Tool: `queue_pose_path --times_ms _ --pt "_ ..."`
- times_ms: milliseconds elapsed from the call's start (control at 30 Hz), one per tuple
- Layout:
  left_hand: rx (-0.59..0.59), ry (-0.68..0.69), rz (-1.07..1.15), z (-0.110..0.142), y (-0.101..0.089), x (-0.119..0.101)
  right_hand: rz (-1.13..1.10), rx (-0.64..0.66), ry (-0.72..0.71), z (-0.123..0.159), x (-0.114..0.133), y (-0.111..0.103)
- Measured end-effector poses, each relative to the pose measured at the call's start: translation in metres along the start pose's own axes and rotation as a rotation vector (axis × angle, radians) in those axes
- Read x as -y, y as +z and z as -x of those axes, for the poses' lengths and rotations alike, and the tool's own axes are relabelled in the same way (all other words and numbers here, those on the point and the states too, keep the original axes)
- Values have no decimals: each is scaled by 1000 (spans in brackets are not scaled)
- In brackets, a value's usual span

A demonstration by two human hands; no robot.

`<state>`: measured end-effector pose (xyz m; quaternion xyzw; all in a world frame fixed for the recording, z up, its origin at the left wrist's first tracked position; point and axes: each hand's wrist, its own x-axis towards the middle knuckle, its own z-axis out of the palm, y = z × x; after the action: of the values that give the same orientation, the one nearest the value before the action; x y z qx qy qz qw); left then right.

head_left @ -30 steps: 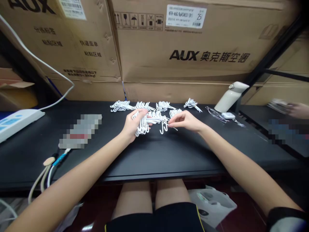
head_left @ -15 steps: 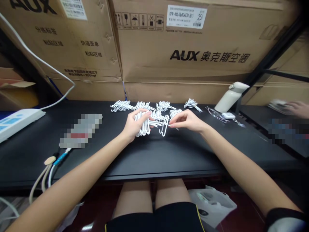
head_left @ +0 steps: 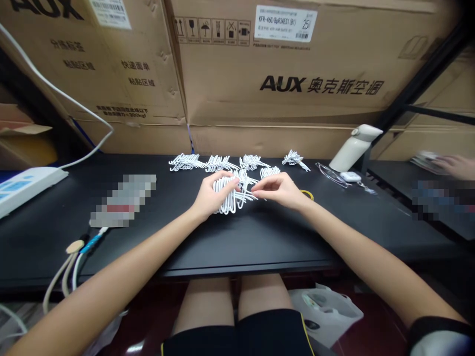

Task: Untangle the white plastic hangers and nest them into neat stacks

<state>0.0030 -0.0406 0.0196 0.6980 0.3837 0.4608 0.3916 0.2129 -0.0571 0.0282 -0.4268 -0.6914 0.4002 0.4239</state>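
Note:
My left hand (head_left: 217, 194) is closed around a bundle of white wire hooks (head_left: 226, 202), their bent ends hanging below the fingers. Just to its right, my right hand (head_left: 278, 190) pinches the straight end of a single white hook (head_left: 243, 195) lying against the bundle. Its fingertips partly hide that end. Behind the hands, several piles of the same hooks (head_left: 185, 161) lie in a row on the black tabletop (head_left: 237, 247). A smaller pile (head_left: 293, 159) sits farther right, and another (head_left: 269, 172) shows just behind my right hand.
A yellow ring (head_left: 307, 195) lies by my right wrist. To the right are a white bottle (head_left: 355, 148), glasses (head_left: 332, 175) and a small white case (head_left: 350, 176). A blurred-out phone-like slab (head_left: 124, 200) and power strip (head_left: 29, 185) lie left. Cardboard boxes (head_left: 289, 109) stand behind.
My right hand has moved left with the single hook, bringing it from apart to against the bundle in my left hand. The yellow ring has come into view.

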Motion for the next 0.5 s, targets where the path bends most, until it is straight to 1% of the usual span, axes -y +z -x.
queue_pose_path --times_ms 200,367,500 --pt "-38 22 -1 0 2 -1 -34 -47 11 1 0 6" --pt "-54 97 -126 -1 1 1 -56 -102 -22 2 -3 13" --pt "-55 113 -129 0 1 2 -94 -119 -26 3 -9 22"
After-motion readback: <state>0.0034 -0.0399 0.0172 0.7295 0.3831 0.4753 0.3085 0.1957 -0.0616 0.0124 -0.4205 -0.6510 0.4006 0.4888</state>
